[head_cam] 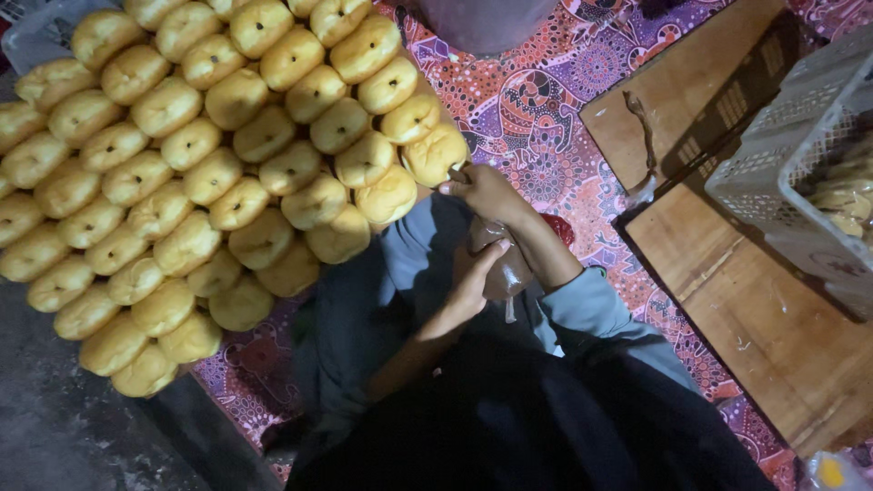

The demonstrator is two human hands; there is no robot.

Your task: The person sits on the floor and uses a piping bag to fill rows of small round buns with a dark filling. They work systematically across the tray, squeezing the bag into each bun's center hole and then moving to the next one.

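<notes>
Patterned cloth, hands on bagged bun

Buns: golden, packed in rows, left
Right hand: touching nearest bun
Left hand: holding clear bag
Basket: white, on wooden board

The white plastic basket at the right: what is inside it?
Inside the white plastic basket, pale yellowish pieces show through the mesh wall. The wall and darkness hide what they are and how many.

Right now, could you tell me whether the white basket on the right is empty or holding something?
Holding something: pale yellowish packed items show through the mesh wall of the white basket. What exactly they are, and how full it is, cannot be told.
</notes>
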